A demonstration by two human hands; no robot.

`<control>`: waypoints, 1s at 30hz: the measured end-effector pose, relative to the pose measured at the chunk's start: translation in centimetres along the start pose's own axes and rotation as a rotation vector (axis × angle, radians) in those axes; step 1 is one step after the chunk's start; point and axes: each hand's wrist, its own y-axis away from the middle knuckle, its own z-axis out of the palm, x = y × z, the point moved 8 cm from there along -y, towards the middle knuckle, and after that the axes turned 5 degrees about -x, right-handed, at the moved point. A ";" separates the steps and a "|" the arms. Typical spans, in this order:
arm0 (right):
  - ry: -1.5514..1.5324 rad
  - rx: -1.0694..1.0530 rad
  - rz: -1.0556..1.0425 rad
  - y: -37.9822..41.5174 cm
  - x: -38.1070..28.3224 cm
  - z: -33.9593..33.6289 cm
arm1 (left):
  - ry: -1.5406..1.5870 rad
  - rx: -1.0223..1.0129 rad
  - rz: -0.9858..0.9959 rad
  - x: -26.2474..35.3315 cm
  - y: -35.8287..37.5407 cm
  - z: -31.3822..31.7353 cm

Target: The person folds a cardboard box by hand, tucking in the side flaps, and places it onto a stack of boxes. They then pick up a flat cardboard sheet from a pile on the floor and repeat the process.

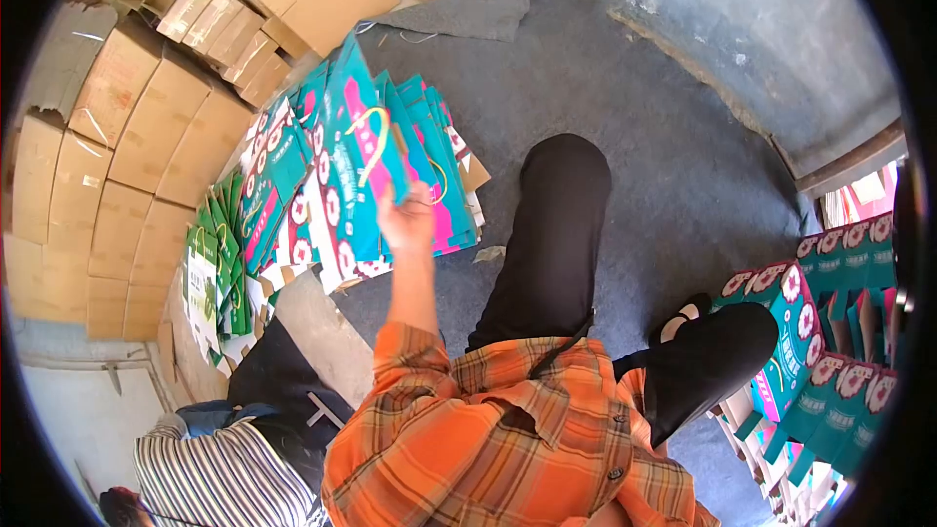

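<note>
My left hand (pixel 406 220) reaches forward from an orange plaid sleeve and is closed on the lower edge of a flat teal paper gift bag (pixel 349 161). This bag stands tilted, with a yellow cord handle, a pink patch and a white side panel with dark red flower shapes. Around it are more flat teal bags (pixel 429 137), leaning in an uneven stack on the floor. The fingers are slightly blurred. My right hand does not show; only a bit of skin appears at the bottom edge.
Cardboard boxes (pixel 146 156) are piled along the left. Green bags (pixel 229 263) lean beside the teal stack. At right stand opened teal bags (pixel 781 322) in rows. A person in a striped top (pixel 224 464) is at lower left. A grey wall (pixel 752 29) bounds the back right.
</note>
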 end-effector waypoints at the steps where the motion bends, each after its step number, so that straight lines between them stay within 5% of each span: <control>1: 0.001 0.002 0.001 0.1 0.1 0.1 | -0.069 0.033 -0.002 -2.6 1.5 0.0; 6: -0.018 0.009 -0.013 0.3 -0.1 0.2 | -0.332 0.371 -0.166 -10.5 6.5 -7.8; 13: -0.041 0.010 -0.018 0.5 0.0 -0.3 | -0.395 0.310 -0.195 -8.3 6.1 -12.3; 15: -0.042 0.015 -0.024 0.5 -0.1 -0.3 | -0.487 0.244 0.042 -5.8 5.1 -9.5; 22: -0.060 0.013 -0.041 0.7 -0.3 -0.9 | -0.369 0.190 0.138 -3.1 3.8 4.9; 24: -0.064 0.009 -0.048 0.6 -0.4 -1.2 | -0.263 0.033 0.151 -2.5 3.4 9.0; 30: -0.064 0.003 -0.054 0.7 -0.6 -1.1 | -0.263 -0.122 0.099 -5.0 6.0 13.8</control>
